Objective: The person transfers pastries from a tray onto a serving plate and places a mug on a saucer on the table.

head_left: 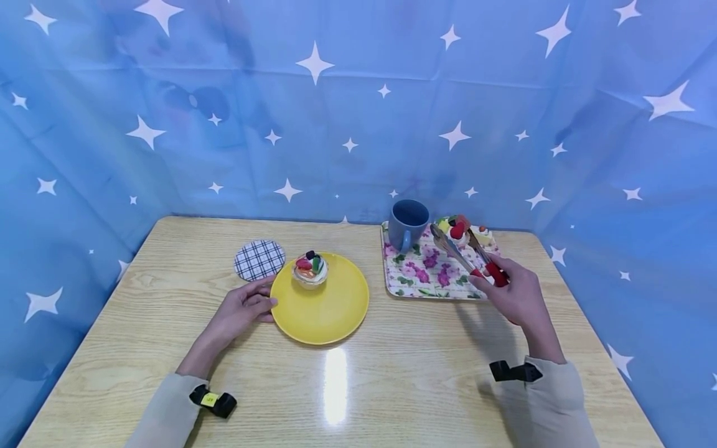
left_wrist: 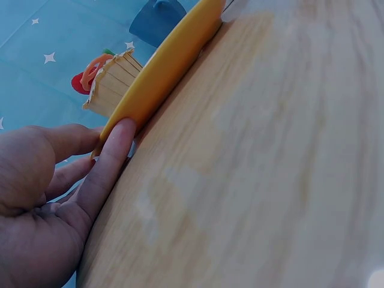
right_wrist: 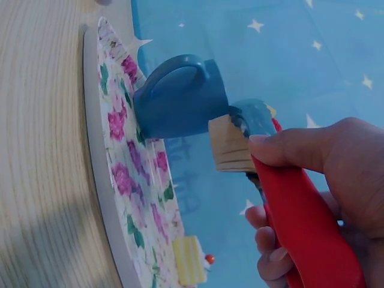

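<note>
My left hand (head_left: pixel 241 311) pinches the left rim of a yellow plate (head_left: pixel 330 317) on the table. A cupcake (head_left: pixel 310 274) with cream and fruit stands toward the back of that plate. In my right hand (head_left: pixel 521 297) are metal tongs with red handles (right_wrist: pixel 306 222), held over the right side of a floral tray (head_left: pixel 404 287). Between the tong tips is a second fruit-topped cupcake (head_left: pixel 457 233); the right wrist view shows its pale pleated cup (right_wrist: pixel 231 147) raised off the tray. A yellow cake slice (right_wrist: pixel 189 260) with a red berry sits on the tray below.
A blue mug (head_left: pixel 404 230) stands at the tray's back left corner, handle toward the front. A round checked coaster (head_left: pixel 259 260) lies behind my left hand. A blue curtain (head_left: pixel 347 112) with white stars hangs along the table's back edge and sides.
</note>
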`<action>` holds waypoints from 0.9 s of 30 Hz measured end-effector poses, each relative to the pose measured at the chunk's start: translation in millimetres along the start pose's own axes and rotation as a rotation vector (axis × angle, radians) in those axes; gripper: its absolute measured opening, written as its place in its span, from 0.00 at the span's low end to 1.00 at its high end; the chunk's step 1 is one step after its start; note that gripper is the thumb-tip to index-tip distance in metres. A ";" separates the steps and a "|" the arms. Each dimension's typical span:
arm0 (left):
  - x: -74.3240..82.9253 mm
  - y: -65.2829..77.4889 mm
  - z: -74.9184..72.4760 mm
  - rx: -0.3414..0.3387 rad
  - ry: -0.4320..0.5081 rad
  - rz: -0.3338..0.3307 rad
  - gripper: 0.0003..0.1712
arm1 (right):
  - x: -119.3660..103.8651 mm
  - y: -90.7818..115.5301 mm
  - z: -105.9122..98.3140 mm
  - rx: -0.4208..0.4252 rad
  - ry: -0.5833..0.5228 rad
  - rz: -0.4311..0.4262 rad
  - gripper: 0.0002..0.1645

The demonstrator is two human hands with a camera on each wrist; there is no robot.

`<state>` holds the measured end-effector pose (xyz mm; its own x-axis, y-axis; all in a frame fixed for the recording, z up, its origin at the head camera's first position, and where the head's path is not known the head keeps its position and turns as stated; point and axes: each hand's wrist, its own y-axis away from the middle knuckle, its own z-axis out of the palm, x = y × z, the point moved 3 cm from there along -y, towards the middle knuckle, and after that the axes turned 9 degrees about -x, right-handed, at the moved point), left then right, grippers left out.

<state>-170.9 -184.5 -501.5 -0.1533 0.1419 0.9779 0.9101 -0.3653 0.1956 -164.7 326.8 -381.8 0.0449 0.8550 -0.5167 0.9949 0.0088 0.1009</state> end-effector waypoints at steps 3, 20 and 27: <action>0.2 0.4 0.1 0.002 0.000 -0.001 0.35 | -3.0 1.1 -0.9 -0.002 0.008 -0.002 0.45; 0.8 -0.9 -0.4 0.006 0.008 -0.020 0.35 | -19.5 7.7 -4.1 0.029 -0.006 -0.092 0.42; -0.7 0.0 0.4 0.011 0.009 -0.031 0.36 | -27.9 10.7 -3.0 0.011 -0.012 -0.100 0.42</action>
<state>-170.6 -184.2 -502.2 -0.1852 0.1450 0.9719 0.9088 -0.3511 0.2256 -155.5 304.6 -363.7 -0.0541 0.8439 -0.5338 0.9954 0.0882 0.0385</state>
